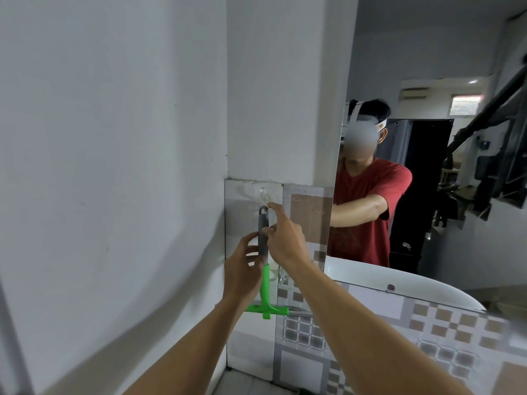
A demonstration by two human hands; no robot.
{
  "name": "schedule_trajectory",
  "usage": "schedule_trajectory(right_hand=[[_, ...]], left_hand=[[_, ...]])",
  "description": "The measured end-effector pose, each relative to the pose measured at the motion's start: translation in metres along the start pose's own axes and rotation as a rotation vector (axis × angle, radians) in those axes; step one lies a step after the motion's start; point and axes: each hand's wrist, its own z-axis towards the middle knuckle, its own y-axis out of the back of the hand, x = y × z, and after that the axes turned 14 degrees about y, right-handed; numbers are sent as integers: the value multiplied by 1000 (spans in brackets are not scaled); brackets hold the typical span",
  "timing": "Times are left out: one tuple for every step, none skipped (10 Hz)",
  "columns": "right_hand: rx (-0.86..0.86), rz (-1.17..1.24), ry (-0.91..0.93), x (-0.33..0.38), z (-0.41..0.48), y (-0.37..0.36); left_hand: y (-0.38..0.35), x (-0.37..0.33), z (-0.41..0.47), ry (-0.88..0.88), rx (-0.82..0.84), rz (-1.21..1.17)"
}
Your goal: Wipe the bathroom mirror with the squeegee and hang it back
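Observation:
The squeegee (265, 289) has a grey grip, a green stem and a green crossbar at the bottom. It hangs upright against the tiled wall, its top end just under a clear hook (264, 194). My left hand (245, 266) wraps the lower part of the grey grip. My right hand (285, 238) pinches the grip higher up, with the index finger stretched up beside the handle's top. The mirror (427, 166) fills the right side and reflects a person in a red shirt.
A white painted wall (114, 166) closes the left side. Patterned brown and grey tiles (427, 323) run below the mirror. A second clear hook (281, 273) sits lower on the tile, right of the green stem.

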Motion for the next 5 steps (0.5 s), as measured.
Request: schedule_trajectory(right_hand=[[-20, -14, 17, -2, 0, -3], [-24, 0, 13, -2, 0, -4], [-29, 19, 5, -5, 1, -3], [7, 4, 7, -1, -3, 0], [35, -15, 39, 5, -7, 10]], left_hand=[[0, 0, -1, -23, -11, 9], [-1, 3, 1, -29, -13, 8], [-3, 7, 7, -25, -16, 8], [-4, 8, 6, -25, -8, 7], [-2, 5, 3, -15, -17, -30]])
